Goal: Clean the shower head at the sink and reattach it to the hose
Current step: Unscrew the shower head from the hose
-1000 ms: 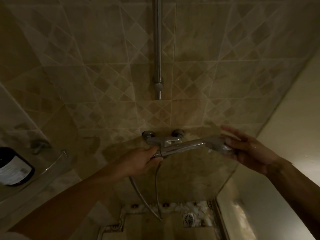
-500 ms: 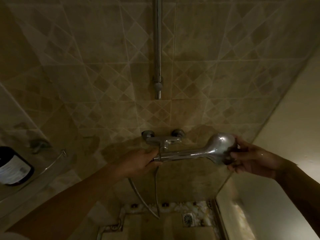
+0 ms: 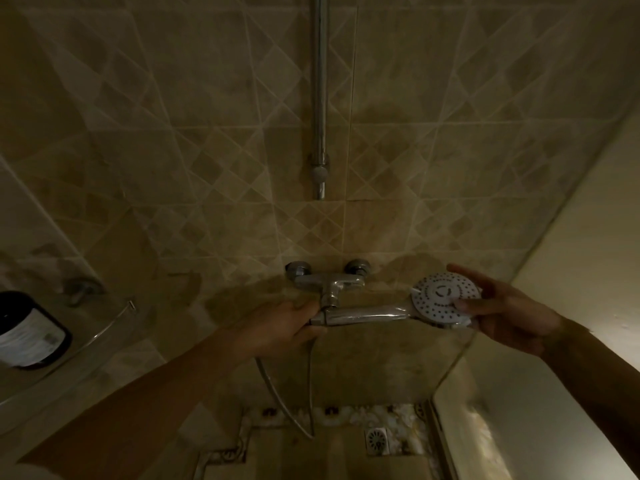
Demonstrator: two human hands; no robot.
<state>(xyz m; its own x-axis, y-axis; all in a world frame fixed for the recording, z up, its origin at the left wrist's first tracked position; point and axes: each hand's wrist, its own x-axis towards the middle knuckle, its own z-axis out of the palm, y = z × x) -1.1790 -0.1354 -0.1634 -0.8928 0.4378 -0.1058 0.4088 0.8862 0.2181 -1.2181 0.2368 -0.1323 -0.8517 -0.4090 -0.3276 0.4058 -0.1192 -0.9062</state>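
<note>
The chrome shower head (image 3: 440, 299) lies level in front of the wall mixer tap (image 3: 329, 280), its white nozzle face turned toward me. My right hand (image 3: 509, 313) grips the round head at its right edge, thumb on the face. My left hand (image 3: 280, 329) is closed around the handle's left end, where the hose (image 3: 287, 407) meets it. The hose hangs from there in a loop toward the floor. The joint itself is hidden inside my left fist.
A vertical chrome riser rail (image 3: 319, 98) runs up the tiled wall. A dark bottle with a white label (image 3: 29, 332) stands on a glass corner shelf (image 3: 104, 327) at left. A floor drain (image 3: 377, 440) lies below, and a glass screen edge (image 3: 464, 355) at right.
The shower head has turned about its handle: its chrome back faced me half a second ago, now the white nozzle face does. My right hand shifted its grip; my left stayed.
</note>
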